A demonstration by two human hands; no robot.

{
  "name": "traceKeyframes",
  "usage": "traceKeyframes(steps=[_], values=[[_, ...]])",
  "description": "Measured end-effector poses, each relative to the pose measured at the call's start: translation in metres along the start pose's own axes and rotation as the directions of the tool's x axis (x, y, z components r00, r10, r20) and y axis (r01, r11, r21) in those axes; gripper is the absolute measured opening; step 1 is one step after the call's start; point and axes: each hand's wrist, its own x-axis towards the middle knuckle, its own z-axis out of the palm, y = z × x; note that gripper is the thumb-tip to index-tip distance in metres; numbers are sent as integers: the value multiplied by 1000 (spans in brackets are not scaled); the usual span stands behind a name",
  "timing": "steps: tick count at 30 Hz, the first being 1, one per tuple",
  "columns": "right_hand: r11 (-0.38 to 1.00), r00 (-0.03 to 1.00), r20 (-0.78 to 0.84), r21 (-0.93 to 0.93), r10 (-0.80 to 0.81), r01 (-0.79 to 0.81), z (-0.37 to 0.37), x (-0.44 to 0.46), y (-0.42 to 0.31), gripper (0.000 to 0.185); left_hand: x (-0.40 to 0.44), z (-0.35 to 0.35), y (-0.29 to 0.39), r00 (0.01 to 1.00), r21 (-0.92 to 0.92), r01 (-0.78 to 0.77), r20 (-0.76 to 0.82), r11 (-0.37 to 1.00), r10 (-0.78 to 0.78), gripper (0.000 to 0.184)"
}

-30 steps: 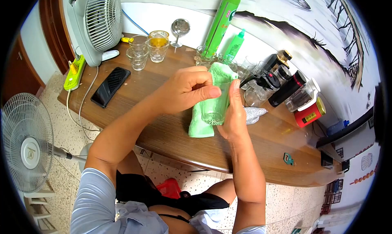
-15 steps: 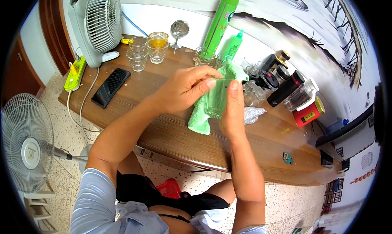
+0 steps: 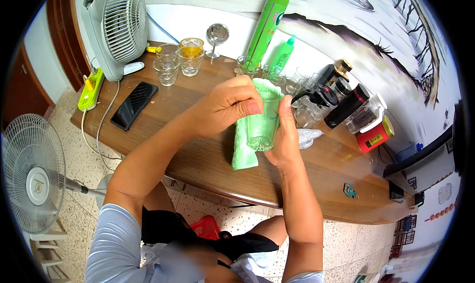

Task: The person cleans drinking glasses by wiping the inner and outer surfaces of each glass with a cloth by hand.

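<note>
A clear drinking glass (image 3: 265, 125) is held up over the table, tilted with its base toward me. My right hand (image 3: 285, 137) grips it from the right side, thumb pointing up. Behind and left of the glass hangs a light green towel (image 3: 243, 152). The fingers of my left hand (image 3: 231, 105) are closed on the towel by the glass's rim, with the thumb near the glass wall. Part of the towel shows green through the glass. Some fingertips of both hands are hidden.
Two stacks of glasses (image 3: 166, 69) and a phone (image 3: 134, 106) lie left on the table (image 3: 198, 157). Behind my hands stand a green spray can (image 3: 267, 28), a green bottle (image 3: 283, 54) and more glassware. A glass pot (image 3: 309, 110), dark flasks (image 3: 346, 106) and a red tin (image 3: 374, 134) stand right.
The glass has turned so its side and base show more, and moved slightly lower. The towel's hanging end has shifted a little down and right. My left fingers have curled in more.
</note>
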Motion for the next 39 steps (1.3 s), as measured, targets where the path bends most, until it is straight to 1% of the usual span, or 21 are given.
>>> traceKeyframes(steps=[1,4,7,8,11,14,17,20,23,24,25,26,28,29,30,31,32,33,35,36,39], values=[[1000,1000,2,24,9,-9,1,-1,-1,73,1,0,2,1000,-9,-14,-10,1000,13,29],[1000,1000,-8,29,-6,6,3,1,0,73,2,0,5,998,44,57,-27,997,-55,32],[999,998,-35,-21,-46,45,3,1,1,74,-2,8,5,968,-134,232,-68,963,-243,37],[997,997,-44,-41,-61,59,3,2,2,75,-3,9,4,969,-130,226,-72,965,-236,38],[949,974,-111,-272,-196,160,2,3,12,69,-4,11,2,970,-135,224,-67,965,-234,41],[901,936,-162,-365,-311,236,14,0,12,66,-6,11,5,969,-154,237,-37,959,-245,43],[897,948,-129,-381,-292,225,0,3,15,68,-6,10,7,971,-130,227,-45,965,-234,46],[942,962,-163,-291,-221,167,5,2,11,64,-5,12,5,958,-127,266,-74,956,-277,43],[936,974,-48,-291,-223,199,0,2,16,60,-4,15,-1,934,-194,303,-134,933,-331,37],[909,970,-61,-368,-233,195,1,2,15,55,-1,16,-1,929,-209,292,-171,933,-329,35],[886,974,-31,-422,-225,191,3,-1,14,56,3,17,0,922,-223,282,-206,933,-328,34],[860,977,-1,-474,-215,189,9,-4,10,59,3,17,7,895,-300,323,-213,897,-393,31],[760,971,39,-615,-237,210,9,-1,12,72,2,10,13,863,-323,398,-186,859,-470,30],[753,981,31,-637,-189,165,8,0,11,72,2,6,15,845,-331,436,-171,837,-507,30],[743,990,22,-658,-142,121,9,-1,8,72,2,4,16,817,-319,488,-161,813,-554,30],[731,996,13,-678,-93,77,8,0,6,72,1,5,14,827,-309,472,-169,826,-536,31],[697,981,61,-696,-185,175,1,3,11,72,-1,7,11,837,-302,454,-178,838,-518,32],[705,987,51,-694,-155,147,0,2,9,72,-2,8,9,846,-296,436,-185,850,-499,33],[721,995,32,-688,-94,90,1,-3,-3,73,1,8,9,883,-188,406,-171,894,-437,36],[736,999,-19,-677,-40,16,4,-6,-9,74,2,7,9,900,-135,386,-160,913,-405,38],[693,977,5,-704,-213,155,-4,-1,9,70,3,4,9,968,137,252,-61,958,-245,42]])
